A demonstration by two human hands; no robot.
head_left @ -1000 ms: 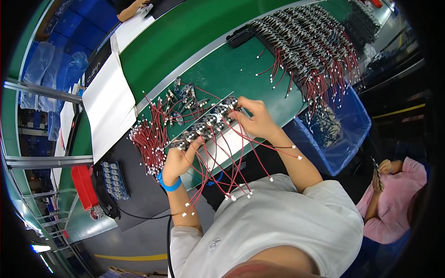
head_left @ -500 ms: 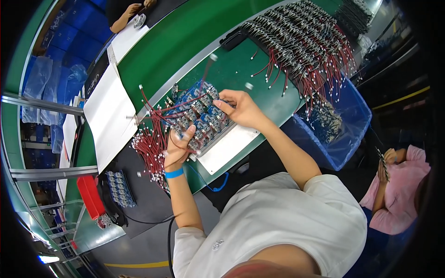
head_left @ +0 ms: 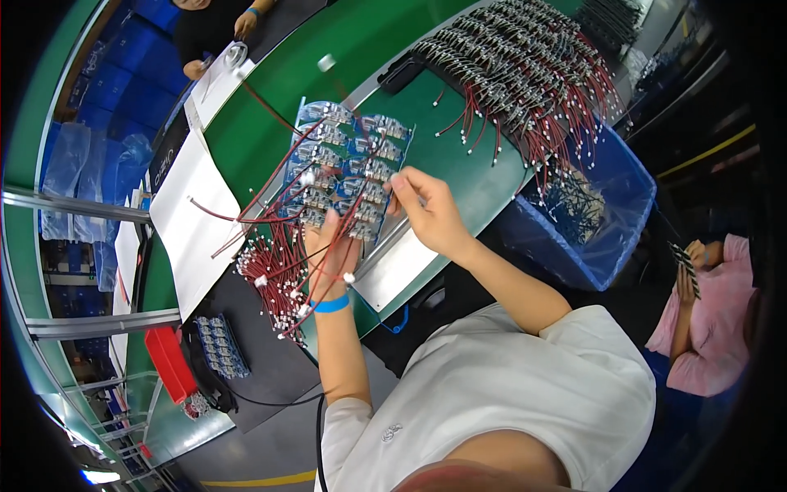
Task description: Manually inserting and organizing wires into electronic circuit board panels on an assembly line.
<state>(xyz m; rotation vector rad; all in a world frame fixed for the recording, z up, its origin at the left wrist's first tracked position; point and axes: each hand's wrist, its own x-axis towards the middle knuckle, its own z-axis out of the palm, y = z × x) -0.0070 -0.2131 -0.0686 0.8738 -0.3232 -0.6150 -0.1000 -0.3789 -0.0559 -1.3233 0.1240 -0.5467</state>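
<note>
A blue circuit board panel (head_left: 354, 176) with rows of silvery parts is held up, tilted, over the green workbench. My left hand (head_left: 329, 254) grips its lower edge, thumb on the face and fingers mostly hidden beneath. My right hand (head_left: 434, 215) pinches the panel's right edge between thumb and fingers. Several red wires with white connectors hang from the panel, some crossing my left hand and wrist. Beside my left hand lies a heap of red wires (head_left: 266, 279) with white plugs. Below the panel is a white plate (head_left: 398, 280) with a metal edge.
Wired boards (head_left: 525, 74) cover a dark mat at the far right, above a lined blue bin (head_left: 627, 217) of scraps. At left are white paper (head_left: 193, 217), another panel (head_left: 221, 346) and a red bin (head_left: 170, 365). Co-workers' hands (head_left: 246, 23) show at top left and right.
The panel has been raised and tipped up, its face now showing more fully, with red wires swinging out to the left. Both hands still hold it. The co-worker's hands at top left have moved.
</note>
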